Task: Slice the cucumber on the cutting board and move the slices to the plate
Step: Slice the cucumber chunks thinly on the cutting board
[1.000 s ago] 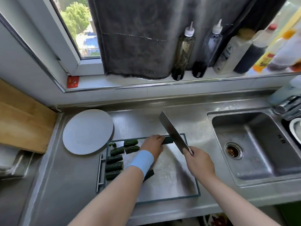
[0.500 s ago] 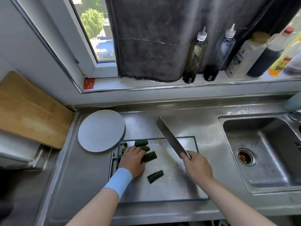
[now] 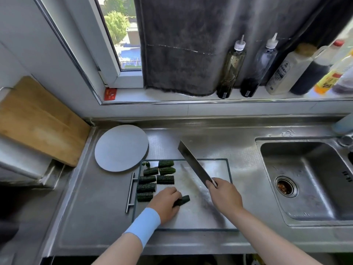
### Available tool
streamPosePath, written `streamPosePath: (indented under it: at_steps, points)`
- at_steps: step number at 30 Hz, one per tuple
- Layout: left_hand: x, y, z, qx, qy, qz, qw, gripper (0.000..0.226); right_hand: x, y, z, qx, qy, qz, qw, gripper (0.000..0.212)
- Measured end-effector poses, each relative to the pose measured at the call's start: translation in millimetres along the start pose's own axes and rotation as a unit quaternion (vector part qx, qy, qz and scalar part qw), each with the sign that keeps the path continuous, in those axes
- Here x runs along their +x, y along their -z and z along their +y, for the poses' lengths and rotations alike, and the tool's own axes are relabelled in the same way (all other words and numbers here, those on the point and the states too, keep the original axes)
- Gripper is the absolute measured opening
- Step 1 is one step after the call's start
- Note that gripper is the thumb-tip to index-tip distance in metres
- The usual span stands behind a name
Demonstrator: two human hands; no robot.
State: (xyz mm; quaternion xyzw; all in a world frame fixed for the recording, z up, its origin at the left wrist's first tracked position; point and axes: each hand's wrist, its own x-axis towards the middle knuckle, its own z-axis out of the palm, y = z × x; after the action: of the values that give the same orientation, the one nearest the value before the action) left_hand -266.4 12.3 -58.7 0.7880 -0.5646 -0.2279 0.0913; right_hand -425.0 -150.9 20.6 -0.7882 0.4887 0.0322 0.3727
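On the steel cutting board (image 3: 200,215), the left hand (image 3: 165,203) curls around a cucumber piece (image 3: 183,199). Just right of it, the right hand (image 3: 225,196) grips a cleaver (image 3: 193,163). Cut cucumber chunks (image 3: 147,179) lie beyond, near the grey plate (image 3: 121,148).

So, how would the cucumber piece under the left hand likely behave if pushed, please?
Probably stiff: the cucumber piece juts straight from the left hand. With its rounded skin, it might rock or roll on the smooth cutting board.
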Motion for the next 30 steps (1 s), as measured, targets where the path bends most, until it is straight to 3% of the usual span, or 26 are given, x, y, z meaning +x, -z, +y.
streamPosePath:
  at_steps: [4,9,14,23,30]
  points:
    - [15.7,-6.1,21.4,-0.056,0.070,0.037,0.995,0.028,-4.1,3.3,15.7,-0.040,0.008,-0.003,0.999,0.034]
    - [42.1,-9.9,45.3,-0.100,0.093,0.071,0.988,0.023,-8.6,4.7,32.9,-0.055,0.025,-0.016,0.998,0.030]
    - [48.7,-17.9,47.4,-0.085,0.073,0.089,0.990,0.018,-13.9,3.9,50.5,-0.097,0.064,-0.030,0.993,0.021]
    - [65.6,-26.1,49.8,-0.059,0.027,0.075,0.995,0.030,-10.2,-5.3,50.7,-0.120,0.066,-0.036,0.990,0.029]
    - [70.6,-32.4,47.6,-0.052,-0.002,0.093,0.994,0.022,-6.0,-11.1,50.4,-0.138,0.061,-0.033,0.988,0.028]
